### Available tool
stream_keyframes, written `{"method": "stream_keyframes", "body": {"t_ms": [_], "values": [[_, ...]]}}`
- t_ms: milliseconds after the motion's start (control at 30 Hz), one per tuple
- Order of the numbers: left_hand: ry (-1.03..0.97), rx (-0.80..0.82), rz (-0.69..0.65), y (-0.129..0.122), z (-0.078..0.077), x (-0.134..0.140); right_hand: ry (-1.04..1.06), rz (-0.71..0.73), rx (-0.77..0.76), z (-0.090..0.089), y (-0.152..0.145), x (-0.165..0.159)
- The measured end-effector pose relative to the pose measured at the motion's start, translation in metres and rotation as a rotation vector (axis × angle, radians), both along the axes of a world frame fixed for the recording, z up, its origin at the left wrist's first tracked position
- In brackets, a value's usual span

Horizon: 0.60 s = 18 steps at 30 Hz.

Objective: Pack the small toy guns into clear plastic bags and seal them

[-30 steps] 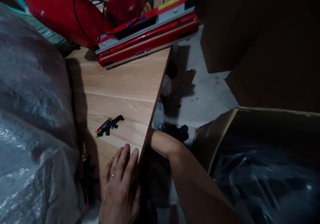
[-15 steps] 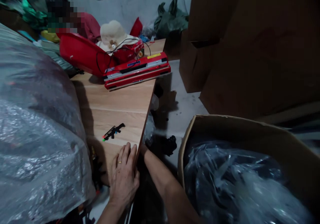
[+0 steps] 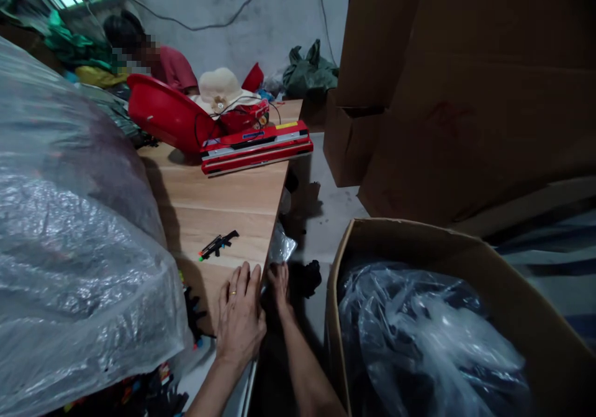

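A bulky sack [image 3: 88, 218] of translucent, wrinkled plastic film occupies the left side and overhangs the wood-grain table [image 3: 214, 197]. An open corrugated carton [image 3: 414, 237], lined with glossy clear plastic [image 3: 442, 336], bounds the right side; the right forearm passes between it and the table edge. A long red heat sealer [image 3: 258, 149] with metal strips lies across the table's far end, beside a round, smooth red basin [image 3: 162, 116] and a cream brimmed hat [image 3: 220, 88]. The small black toy gun [image 3: 218, 245], tipped green, lies on the tabletop ahead of the left hand [image 3: 239, 311], which rests palm down, fingers extended, near the edge. The right hand [image 3: 280, 285] is beside the edge, adjacent to a crinkled clear bag [image 3: 282, 243]; whether its fingers grip the bag cannot be determined.
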<state>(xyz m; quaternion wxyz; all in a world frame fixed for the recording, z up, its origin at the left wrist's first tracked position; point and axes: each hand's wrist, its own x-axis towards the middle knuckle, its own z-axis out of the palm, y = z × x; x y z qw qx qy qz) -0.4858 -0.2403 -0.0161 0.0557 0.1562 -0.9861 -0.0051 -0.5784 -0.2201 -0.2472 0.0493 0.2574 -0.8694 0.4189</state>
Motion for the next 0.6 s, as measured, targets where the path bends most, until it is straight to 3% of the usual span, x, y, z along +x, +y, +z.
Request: {"method": "stream_keyframes", "body": {"t_ms": [133, 367, 433, 533, 600], "values": [[-0.038, -0.029, -0.014, 0.0, 0.001, -0.001, -0.098, -0.036, -0.113, -0.012, 0.004, -0.002], [-0.066, -0.075, -0.027, -0.001, -0.003, -0.002, -0.541, -0.229, -0.482, 0.008, 0.002, 0.018], [-0.08, -0.074, -0.034, -0.001, -0.003, -0.002, -0.534, -0.319, -0.563, 0.01, -0.001, 0.025], [-0.097, -0.05, -0.036, -0.002, -0.004, -0.001, -0.671, -0.59, -0.689, 0.011, -0.01, 0.036], [-0.086, -0.042, -0.034, -0.003, -0.007, 0.0, -0.84, -0.605, -0.787, 0.011, -0.016, 0.043]]}}
